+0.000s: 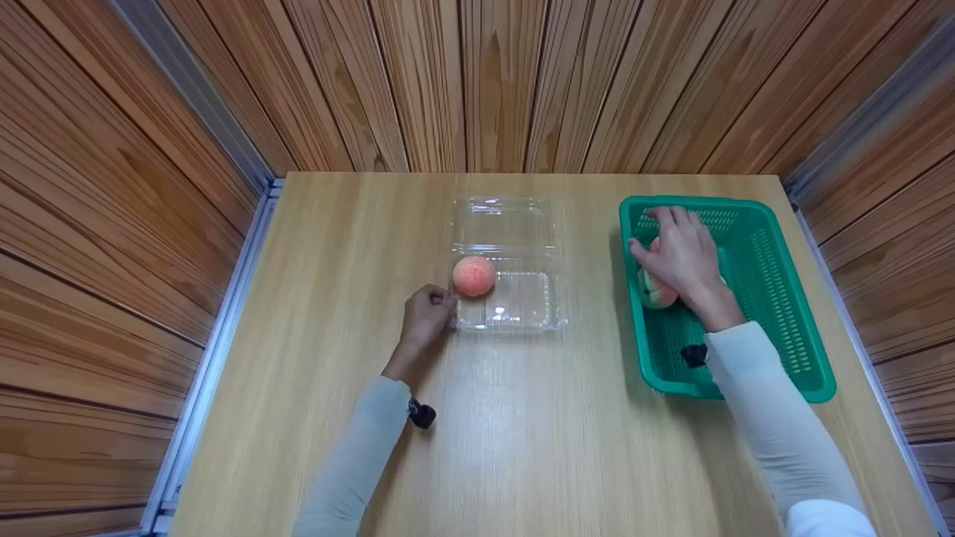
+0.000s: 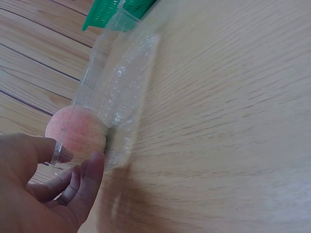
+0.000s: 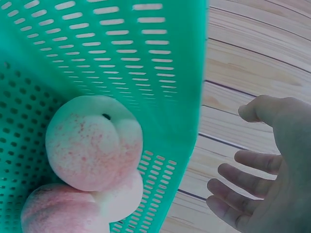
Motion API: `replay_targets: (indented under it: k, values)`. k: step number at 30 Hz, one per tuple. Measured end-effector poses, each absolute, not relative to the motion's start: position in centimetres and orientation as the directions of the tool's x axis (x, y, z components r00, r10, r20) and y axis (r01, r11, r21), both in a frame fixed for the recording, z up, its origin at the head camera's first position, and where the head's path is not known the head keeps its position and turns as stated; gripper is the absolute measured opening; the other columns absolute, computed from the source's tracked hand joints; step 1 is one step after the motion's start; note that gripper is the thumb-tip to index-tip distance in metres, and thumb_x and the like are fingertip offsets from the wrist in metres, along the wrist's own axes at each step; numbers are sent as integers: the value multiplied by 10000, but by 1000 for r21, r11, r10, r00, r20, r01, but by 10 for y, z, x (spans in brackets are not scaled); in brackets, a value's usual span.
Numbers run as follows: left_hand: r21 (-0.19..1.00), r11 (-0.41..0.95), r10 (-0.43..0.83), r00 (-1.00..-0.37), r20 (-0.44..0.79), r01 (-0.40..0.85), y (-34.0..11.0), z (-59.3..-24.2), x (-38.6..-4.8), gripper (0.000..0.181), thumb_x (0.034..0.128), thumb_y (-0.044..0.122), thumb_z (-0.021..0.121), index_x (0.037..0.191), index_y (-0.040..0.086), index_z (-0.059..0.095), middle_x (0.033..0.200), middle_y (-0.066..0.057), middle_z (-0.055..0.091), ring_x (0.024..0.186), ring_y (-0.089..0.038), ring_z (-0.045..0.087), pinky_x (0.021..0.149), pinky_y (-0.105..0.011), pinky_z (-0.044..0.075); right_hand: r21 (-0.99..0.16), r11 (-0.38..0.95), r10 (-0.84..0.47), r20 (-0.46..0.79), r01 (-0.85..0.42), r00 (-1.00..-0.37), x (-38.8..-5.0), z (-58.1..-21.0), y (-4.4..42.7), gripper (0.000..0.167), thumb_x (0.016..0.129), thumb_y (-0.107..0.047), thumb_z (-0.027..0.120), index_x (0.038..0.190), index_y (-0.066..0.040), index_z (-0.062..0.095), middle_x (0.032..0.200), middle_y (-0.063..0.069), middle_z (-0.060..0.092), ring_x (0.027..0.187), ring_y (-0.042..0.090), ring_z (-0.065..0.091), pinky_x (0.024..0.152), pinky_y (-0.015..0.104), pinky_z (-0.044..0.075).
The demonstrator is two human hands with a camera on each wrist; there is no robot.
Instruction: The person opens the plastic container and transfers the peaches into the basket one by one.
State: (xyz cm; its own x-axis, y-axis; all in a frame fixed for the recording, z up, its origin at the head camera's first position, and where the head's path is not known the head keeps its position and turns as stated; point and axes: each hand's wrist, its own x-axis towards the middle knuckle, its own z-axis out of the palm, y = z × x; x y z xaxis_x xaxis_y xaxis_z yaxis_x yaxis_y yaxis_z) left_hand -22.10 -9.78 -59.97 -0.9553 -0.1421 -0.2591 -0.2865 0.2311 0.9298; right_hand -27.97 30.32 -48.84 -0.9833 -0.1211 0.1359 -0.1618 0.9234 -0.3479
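Note:
A clear plastic clamshell container [image 1: 522,317] lies unfolded at mid-table, its lid [image 1: 501,224] laid back toward the far edge. One pink peach [image 1: 474,276] sits in the left part of its base. My left hand [image 1: 427,315] pinches the rim at the near left corner; in the left wrist view, thumb and fingers meet around the clear edge [image 2: 59,148] beside the peach. Over the left side of a green basket [image 1: 819,365] hovers my right hand [image 1: 683,253], fingers spread and apart from the fruit. Several peaches [image 3: 95,143] are heaped inside the basket against its wall.
The basket, with slotted walls [image 3: 180,92], stands at the right of the wooden table [image 1: 328,313]. Wood-plank panels [image 1: 496,89] rise behind the table and on both sides, with metal rails [image 1: 216,328] along the side edges.

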Motion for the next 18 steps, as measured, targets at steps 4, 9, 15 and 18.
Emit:
replay_targets:
  k: [4,9,15,18]
  values:
    - [925,237,-149,-952,-266,-296,-98,-600,-222,84,993,73,671,1009,-9,658,793,-29,613,674,-199,658,570,-246,504,-344,924,-128,136,-168,-982,-279,-484,298,609,1001,-363,693,1454,14,542,1427,297,548,1261,493,497,1120,665,392]
    - [928,230,-151,-953,-264,-293,-98,-600,-221,95,996,80,681,1001,-12,658,779,-26,613,663,-208,659,563,-238,501,-337,925,-129,149,-173,-980,-277,-480,293,588,998,-355,695,1438,7,550,1404,284,567,1206,472,514,1097,654,417]
    - [925,221,-147,-948,-281,-308,-98,-600,-221,96,996,76,677,1025,-15,660,787,-31,615,670,-214,662,587,-284,524,-326,926,-141,172,-191,-975,-276,-476,285,572,992,-345,702,1425,2,562,1432,275,568,1261,474,514,1109,655,412]
    - [925,213,-146,-946,-289,-315,-98,-599,-221,94,992,70,669,1038,-11,659,787,-29,615,679,-226,668,589,-295,523,-318,926,-148,184,-202,-972,-276,-474,282,569,987,-344,709,1417,1,568,1427,273,573,1277,476,515,1106,654,414]
